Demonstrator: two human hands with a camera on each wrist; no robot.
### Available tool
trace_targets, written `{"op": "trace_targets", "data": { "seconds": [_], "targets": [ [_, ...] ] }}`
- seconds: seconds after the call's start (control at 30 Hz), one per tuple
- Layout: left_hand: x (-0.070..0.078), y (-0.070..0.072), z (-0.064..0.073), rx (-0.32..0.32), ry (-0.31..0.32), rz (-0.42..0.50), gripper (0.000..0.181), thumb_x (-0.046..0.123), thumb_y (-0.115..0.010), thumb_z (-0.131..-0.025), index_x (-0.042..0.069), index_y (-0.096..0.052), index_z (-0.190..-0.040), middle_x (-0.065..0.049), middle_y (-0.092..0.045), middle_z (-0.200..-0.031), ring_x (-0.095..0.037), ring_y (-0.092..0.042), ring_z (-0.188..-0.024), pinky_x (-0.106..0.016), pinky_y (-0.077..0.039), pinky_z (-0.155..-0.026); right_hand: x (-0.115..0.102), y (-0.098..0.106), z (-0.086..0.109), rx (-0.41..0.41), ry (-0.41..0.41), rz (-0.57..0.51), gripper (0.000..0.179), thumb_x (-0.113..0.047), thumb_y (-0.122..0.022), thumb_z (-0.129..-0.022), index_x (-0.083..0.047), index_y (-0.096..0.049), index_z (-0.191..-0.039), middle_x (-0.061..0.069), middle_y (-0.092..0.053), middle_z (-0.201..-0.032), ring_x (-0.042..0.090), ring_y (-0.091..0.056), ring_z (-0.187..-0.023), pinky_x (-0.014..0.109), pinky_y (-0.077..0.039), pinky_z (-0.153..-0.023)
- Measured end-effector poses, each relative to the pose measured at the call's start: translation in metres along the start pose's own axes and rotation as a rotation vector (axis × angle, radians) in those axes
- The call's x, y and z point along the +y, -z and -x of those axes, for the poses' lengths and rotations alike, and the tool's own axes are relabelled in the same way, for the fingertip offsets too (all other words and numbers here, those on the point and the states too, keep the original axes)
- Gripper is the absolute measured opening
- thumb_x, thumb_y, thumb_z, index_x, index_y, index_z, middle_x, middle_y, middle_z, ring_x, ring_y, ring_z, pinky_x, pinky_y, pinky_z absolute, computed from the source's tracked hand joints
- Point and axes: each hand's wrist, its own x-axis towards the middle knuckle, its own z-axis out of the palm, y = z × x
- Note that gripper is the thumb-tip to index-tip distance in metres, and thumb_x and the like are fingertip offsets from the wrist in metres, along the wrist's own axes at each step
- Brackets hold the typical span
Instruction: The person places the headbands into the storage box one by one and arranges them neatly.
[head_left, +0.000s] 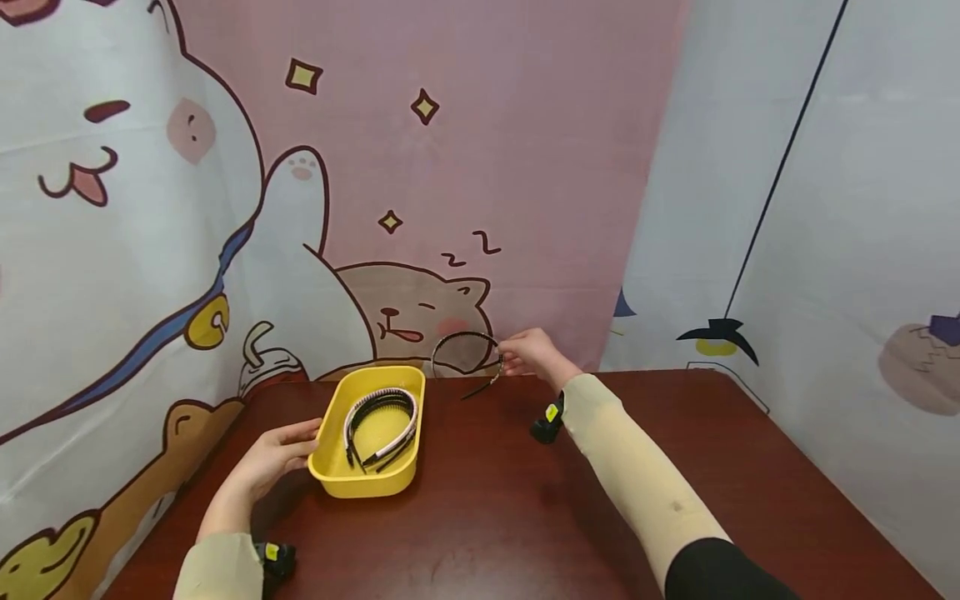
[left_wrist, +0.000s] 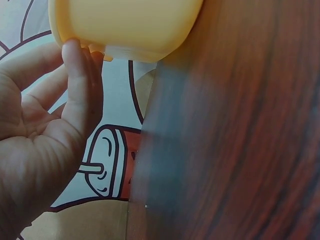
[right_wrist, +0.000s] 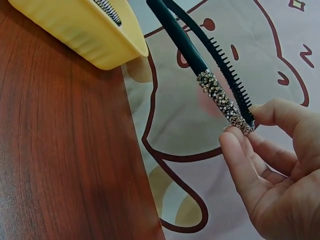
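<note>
My right hand (head_left: 528, 350) pinches a thin black headband (head_left: 465, 334) between thumb and fingertips, holding it up above the far side of the table. In the right wrist view, glittery stones cover part of the headband (right_wrist: 218, 96) and small teeth line its inner side. On the left, my left hand (head_left: 270, 462) grips the side of a yellow plastic tub (head_left: 367, 489) at its rim. The fingertips overlap the tub's wall (left_wrist: 125, 30) in the left wrist view. Inside the tub lie several headbands (head_left: 354, 417), black and pale pink.
The dark red-brown wooden table (head_left: 480, 517) carries the tub on its left half. Right behind the table hangs a cloth backdrop (head_left: 525, 167) with cartoon animals, close to the raised headband. Black wrist cameras (head_left: 547, 425) sit on both wrists.
</note>
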Motion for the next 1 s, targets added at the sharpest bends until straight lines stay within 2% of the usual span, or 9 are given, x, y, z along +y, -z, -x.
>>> {"op": "trace_targets", "data": {
  "seconds": [0.23, 0.53, 0.7, 1.0],
  "targets": [
    [0.006, 0.001, -0.004, -0.008, -0.003, 0.007, 0.055, 0.006, -0.058, -0.096, -0.01, -0.037, -0.143, -0.031, -0.048, -0.134, -0.026, -0.062, -0.103, -0.03, -0.054, -0.08, -0.005, -0.007, -0.001, -0.011, 0.026, 0.005, 0.034, -0.007, -0.067, -0.086, 0.013, -0.06, -0.112, 0.009, -0.06, -0.072, 0.014, -0.062, -0.052, 0.029, -0.055, -0.054],
    [0.009, 0.003, -0.007, -0.009, -0.017, 0.015, 0.055, 0.005, -0.058, -0.096, -0.012, -0.035, -0.143, -0.032, -0.049, -0.132, -0.024, -0.063, -0.1, -0.03, -0.054, -0.079, -0.015, -0.022, 0.0, -0.031, 0.044, 0.031, 0.027, -0.006, -0.068, -0.084, 0.012, -0.063, -0.105, 0.009, -0.059, -0.069, 0.015, -0.061, -0.05, 0.032, -0.057, -0.057],
    [0.006, 0.002, -0.003, -0.007, -0.006, 0.028, 0.056, 0.005, -0.059, -0.095, -0.012, -0.035, -0.143, -0.031, -0.05, -0.132, -0.022, -0.063, -0.099, -0.029, -0.054, -0.078, -0.009, -0.034, -0.003, -0.053, 0.045, 0.013, 0.023, -0.004, -0.067, -0.083, 0.01, -0.063, -0.101, 0.009, -0.058, -0.066, 0.016, -0.06, -0.05, 0.032, -0.056, -0.055],
    [0.001, 0.002, 0.003, 0.009, 0.009, 0.009, 0.056, 0.006, -0.059, -0.095, -0.012, -0.036, -0.143, -0.03, -0.051, -0.131, -0.024, -0.063, -0.098, -0.03, -0.054, -0.078, 0.0, -0.06, -0.005, -0.091, 0.031, 0.058, 0.027, -0.006, -0.065, -0.086, 0.012, -0.064, -0.107, 0.01, -0.061, -0.07, 0.016, -0.061, -0.053, 0.032, -0.056, -0.057]
  ]
}}
